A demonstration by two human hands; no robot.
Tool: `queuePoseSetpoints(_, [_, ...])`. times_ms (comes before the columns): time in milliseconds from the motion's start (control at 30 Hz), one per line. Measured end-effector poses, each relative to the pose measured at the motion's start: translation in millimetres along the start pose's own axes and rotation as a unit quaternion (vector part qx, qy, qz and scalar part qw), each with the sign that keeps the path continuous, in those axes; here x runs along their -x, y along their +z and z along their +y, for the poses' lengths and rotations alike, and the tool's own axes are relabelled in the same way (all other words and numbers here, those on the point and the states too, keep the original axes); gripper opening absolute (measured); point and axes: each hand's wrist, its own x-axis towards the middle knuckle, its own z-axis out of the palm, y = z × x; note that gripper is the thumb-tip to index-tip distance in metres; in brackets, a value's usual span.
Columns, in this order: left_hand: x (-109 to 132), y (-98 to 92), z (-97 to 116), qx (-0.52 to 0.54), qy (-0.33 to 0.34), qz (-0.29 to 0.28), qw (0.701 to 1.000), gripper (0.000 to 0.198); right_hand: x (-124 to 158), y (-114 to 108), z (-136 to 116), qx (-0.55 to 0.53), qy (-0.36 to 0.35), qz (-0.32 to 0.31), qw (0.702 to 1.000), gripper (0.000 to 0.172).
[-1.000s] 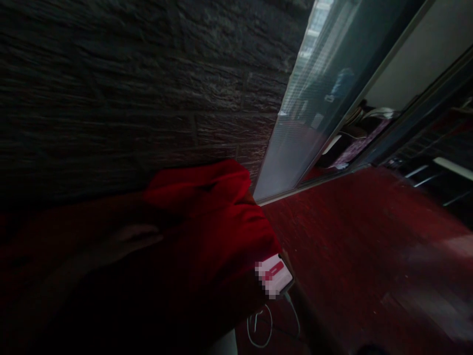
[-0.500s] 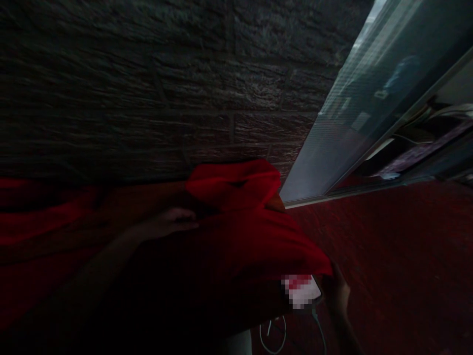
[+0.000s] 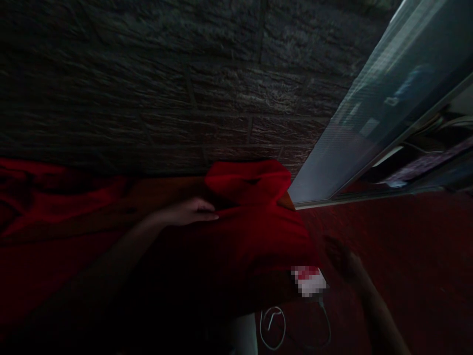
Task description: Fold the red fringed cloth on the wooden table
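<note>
A red garment [image 3: 275, 224] lies spread over the dark wooden surface, with a folded, hood-like part [image 3: 249, 182] at its far end by the wall. My left hand [image 3: 190, 212] rests at the garment's left edge, fingers stretched out and thumb apart, gripping nothing that I can see. To the right, my right hand [image 3: 343, 259] hangs over the red floor, apart from the cloth. Its fingers are extended and appear to hold nothing, though they are dark and somewhat blurred. The garment's lower left part fades into shadow.
A phone [image 3: 309, 283] with a blurred screen sits at the surface's right edge, its white cable [image 3: 273, 328] hanging below. More red cloth [image 3: 55, 195] lies at the left. A stone-patterned wall [image 3: 166, 98] rises behind; a glass door panel [image 3: 354, 133] stands right.
My right hand has let go of the garment's right corner and moved right, away from it. That corner has dropped. My left hand stays by the left edge; the view has shifted slightly.
</note>
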Motion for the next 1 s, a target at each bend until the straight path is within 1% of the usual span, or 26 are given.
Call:
queuePoseSetpoints(33, [0, -0.6, 2, -0.006, 0.010, 0.001, 1.000, 0.045, -12, -11, -23, -0.024, -0.021, 0.004, 0.999, 0.038])
queuePoseSetpoints(67, [1, -1.0, 4, -0.012, 0.016, 0.004, 1.000, 0.045, -24, -18, -51, -0.038, -0.058, 0.004, 0.998, 0.038])
queuePoseSetpoints(100, [2, -1.3, 6, -0.015, 0.022, 0.007, 1.000, 0.045, -35, -21, -82, -0.042, -0.106, -0.015, 0.993, 0.037])
queuePoseSetpoints(133, [3, -1.4, 8, -0.016, 0.026, 0.011, 0.999, 0.044, -46, -20, -112, -0.041, -0.156, -0.047, 0.986, 0.035])
queuePoseSetpoints(200, [6, -1.4, 13, -0.010, 0.036, 0.018, 0.999, 0.043, -64, -10, -168, -0.037, -0.251, -0.084, 0.964, 0.032])
queuePoseSetpoints(233, [8, -1.3, 16, -0.004, 0.041, 0.021, 0.999, 0.042, -72, -1, -190, -0.035, -0.286, -0.100, 0.952, 0.032])
queuePoseSetpoints(267, [10, -1.2, 18, 0.002, 0.045, 0.023, 0.999, 0.041, -80, 8, -207, -0.027, -0.307, -0.116, 0.944, 0.034])
queuePoseSetpoints(333, [15, -1.2, 23, 0.008, 0.049, 0.023, 0.999, 0.040, -95, 24, -228, -0.008, -0.326, -0.145, 0.934, 0.035])
queuePoseSetpoints(433, [19, -2.4, 26, 0.005, 0.057, 0.023, 0.998, 0.040, -115, 39, -238, 0.007, -0.326, -0.191, 0.926, 0.035])
queuePoseSetpoints(533, [21, -4.6, 25, 0.000, 0.077, 0.027, 0.997, 0.040, -129, 41, -241, -0.024, -0.323, -0.268, 0.908, 0.025])
queuePoseSetpoints(600, [20, -5.6, 23, -0.005, 0.089, 0.031, 0.996, 0.040, -134, 37, -243, -0.059, -0.294, -0.325, 0.897, 0.024])
queuePoseSetpoints(667, [18, -5.7, 21, -0.009, 0.092, 0.034, 0.995, 0.040, -136, 32, -243, -0.079, -0.255, -0.366, 0.892, 0.026])
queuePoseSetpoints(800, [14, -4.9, 17, -0.001, 0.070, 0.038, 0.997, 0.036, -140, 21, -237, -0.062, -0.222, -0.402, 0.886, 0.031])
queuePoseSetpoints(867, [13, -5.3, 15, 0.004, 0.055, 0.037, 0.998, 0.036, -141, 15, -233, -0.051, -0.209, -0.433, 0.875, 0.035])
queuePoseSetpoints(933, [12, -6.2, 12, 0.007, 0.046, 0.036, 0.998, 0.036, -143, 10, -230, -0.043, -0.192, -0.462, 0.865, 0.035])
queuePoseSetpoints(1000, [11, -7.0, 11, 0.012, 0.046, 0.037, 0.998, 0.035, -144, 6, -227, -0.041, -0.173, -0.470, 0.865, 0.034])
